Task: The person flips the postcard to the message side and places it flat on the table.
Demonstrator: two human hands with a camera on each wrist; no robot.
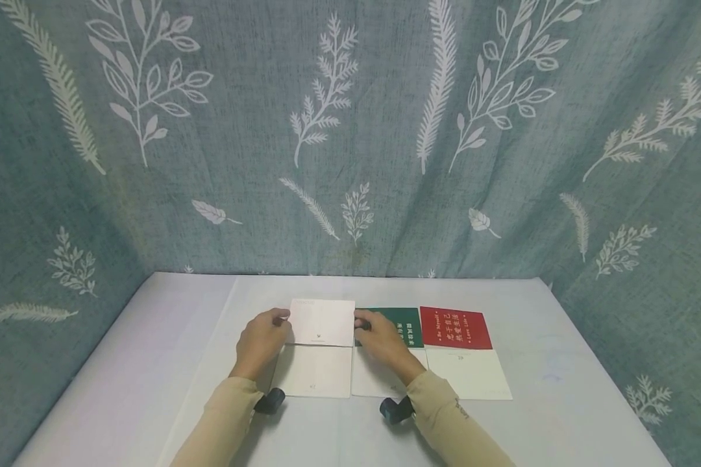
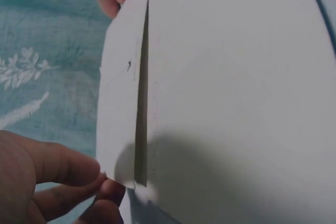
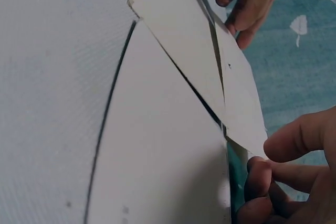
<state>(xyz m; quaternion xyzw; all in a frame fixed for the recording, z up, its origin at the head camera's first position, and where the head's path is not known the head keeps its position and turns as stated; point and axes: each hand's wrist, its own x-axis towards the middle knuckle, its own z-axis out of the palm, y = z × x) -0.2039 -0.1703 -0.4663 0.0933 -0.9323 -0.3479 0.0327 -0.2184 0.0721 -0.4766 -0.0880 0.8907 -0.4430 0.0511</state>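
Note:
A white card (image 1: pixel 321 321) with a small dark mark near its lower edge is held slightly raised between my two hands. The left hand (image 1: pixel 261 342) pinches its left edge between thumb (image 2: pixel 68 163) and fingers. At the opposite edge, the right hand (image 1: pixel 385 344) pinches it in the same way, as the right wrist view shows with the thumb (image 3: pixel 294 137) on top. Directly below it lies another white card (image 1: pixel 315 373), a narrow dark gap showing between the two. Partly behind the right hand is a green card (image 1: pixel 407 324) with white writing.
To the right lies a red card (image 1: pixel 455 328) with pale writing, above a white card (image 1: pixel 467 375). Another white card (image 1: pixel 376 379) sits below the green one, partly under the right forearm. All rest on a white-covered table (image 1: pixel 561 389); a patterned blue-green curtain (image 1: pixel 385 214) stands behind.

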